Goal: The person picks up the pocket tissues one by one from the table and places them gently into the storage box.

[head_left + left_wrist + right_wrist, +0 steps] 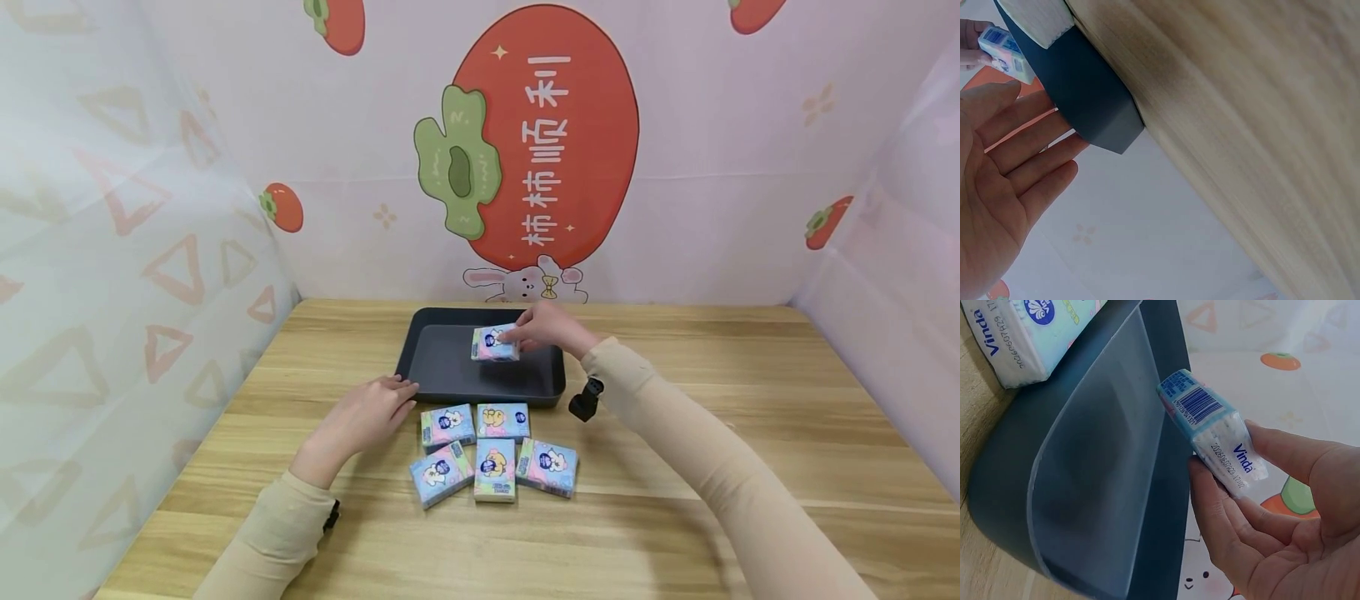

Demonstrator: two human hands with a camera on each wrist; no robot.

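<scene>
Between thumb and fingers my right hand point(550, 327) pinches a tissue pack point(495, 342), held over the dark tray point(480, 392). The right wrist view shows this tissue pack point(1210, 431) end-on, with its barcode and "Vinda" print, above the tray's floor. My left hand point(371, 414) lies with straight fingers at the tray's front left corner. In the left wrist view the left hand's fingers point(1035, 137) reach the tray wall point(1094, 100), palm showing. Several more tissue packs point(495, 471) lie on the table just in front of the tray, in two rows.
The wooden table point(675, 533) ends at a pale back wall point(697, 167) with persimmon and rabbit pictures. A patterned pale sheet point(90, 250) rises on the left. A black wrist camera point(586, 401) sits by the right sleeve, near the tray's right side.
</scene>
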